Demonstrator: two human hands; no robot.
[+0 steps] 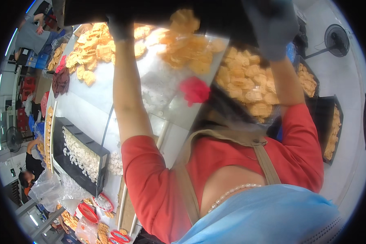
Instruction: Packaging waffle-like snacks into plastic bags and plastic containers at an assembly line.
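Note:
Across the top of the head view a dark bin (pixel 215 22) is held up and tilted, its far part outside the view. My left hand (pixel 121 29), in a dark glove, grips its left side; shadow hides most of the fingers. On the bin's right side is my right hand (pixel 274 30) in a grey glove, closed and smeared by motion. Orange-yellow moulded pieces (pixel 189 49) tumble from the bin, blurred, onto the white table (pixel 85 101). Similar pieces (pixel 95 46) lie heaped by my left forearm. A crumpled pink-red item (pixel 194 91), also blurred, is below them.
A black bin (pixel 248 81) full of orange-yellow pieces stands to the right. At left, a black tray (pixel 81 154) holds small white round parts, near clear plastic bags (pixel 55 189) and red baskets (pixel 87 212). A fan (pixel 336 40) stands far right; other people are at far left.

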